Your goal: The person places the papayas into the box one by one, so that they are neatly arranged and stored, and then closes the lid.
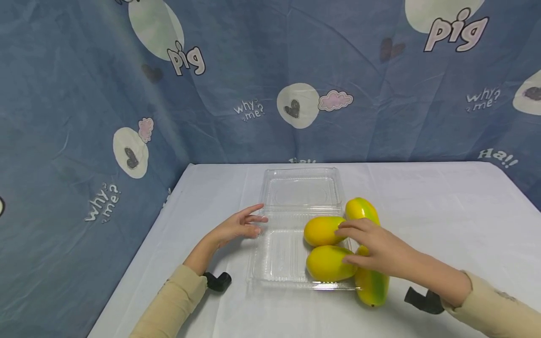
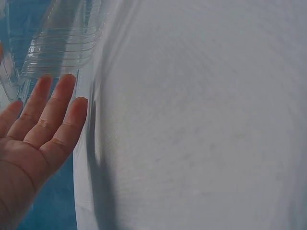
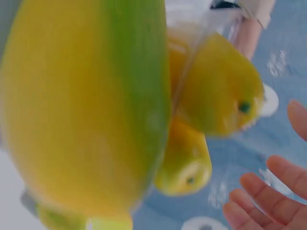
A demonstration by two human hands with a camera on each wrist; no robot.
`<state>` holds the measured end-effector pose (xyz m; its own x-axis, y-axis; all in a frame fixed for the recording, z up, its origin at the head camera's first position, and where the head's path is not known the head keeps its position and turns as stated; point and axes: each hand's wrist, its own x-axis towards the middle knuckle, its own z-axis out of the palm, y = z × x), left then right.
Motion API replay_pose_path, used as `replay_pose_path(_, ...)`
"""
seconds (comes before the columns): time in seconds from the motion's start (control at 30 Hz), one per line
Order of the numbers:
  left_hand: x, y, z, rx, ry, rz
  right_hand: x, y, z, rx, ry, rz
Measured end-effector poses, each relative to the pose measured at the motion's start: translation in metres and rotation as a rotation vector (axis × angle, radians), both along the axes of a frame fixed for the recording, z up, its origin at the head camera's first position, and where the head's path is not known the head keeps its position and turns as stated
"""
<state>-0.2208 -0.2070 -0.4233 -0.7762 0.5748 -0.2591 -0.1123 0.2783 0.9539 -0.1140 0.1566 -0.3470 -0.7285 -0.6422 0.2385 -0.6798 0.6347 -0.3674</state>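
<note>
Right hand [image 1: 374,246] hovers, fingers spread and relaxed, over two yellow mangoes [image 1: 323,231] lying side by side in the clear tray [image 1: 279,263], long axes running left to right. Whether the fingertips touch the fruit is hard to tell. Left hand [image 1: 238,226] is open, flat at the tray's left edge. Two greener mangoes [image 1: 372,286] lie on the desk [image 1: 444,220] just right of the tray, half hidden behind the right hand.

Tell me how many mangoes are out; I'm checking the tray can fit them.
4: two yellow mangoes in the clear tray, two green-yellow mangoes on the table along its right edge, partly behind the right hand.
</note>
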Motion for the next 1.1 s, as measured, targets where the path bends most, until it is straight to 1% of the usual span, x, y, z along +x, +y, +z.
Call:
replay_pose_path(0.07,0.000,0.000,0.000,0.004,0.000,-0.002,0.003,0.008,0.004,-0.022,-0.010,-0.054)
replay_pose_path(0.13,0.001,-0.001,0.000,0.008,0.004,-0.005,0.006,0.016,0.006,-0.047,-0.044,-0.114)
replay_pose_path(0.2,0.001,-0.002,0.000,0.015,0.009,-0.009,0.011,0.023,0.007,-0.065,-0.077,-0.171)
replay_pose_path(0.27,0.001,-0.002,0.000,0.014,0.016,-0.015,0.015,0.030,0.006,-0.090,-0.096,-0.210)
replay_pose_path(0.37,0.001,-0.003,-0.001,0.010,0.022,-0.023,0.020,0.039,0.000,-0.118,-0.120,-0.247)
replay_pose_path(0.53,0.001,-0.003,-0.002,0.011,0.024,-0.028,0.026,0.047,-0.016,-0.166,-0.183,-0.284)
replay_pose_path(0.67,0.001,-0.004,-0.002,0.014,0.022,-0.022,0.030,0.046,-0.028,-0.179,-0.296,-0.361)
replay_pose_path(0.77,0.001,-0.004,-0.001,0.014,0.021,-0.024,0.033,0.045,-0.036,-0.187,-0.352,-0.421)
replay_pose_path(0.93,0.000,-0.003,-0.001,0.022,0.015,-0.027,0.037,0.042,-0.045,-0.214,-0.331,-0.436)
replay_pose_path(1.1,0.000,-0.002,0.000,0.024,0.009,-0.032,0.039,0.040,-0.051,-0.210,-0.325,-0.449)
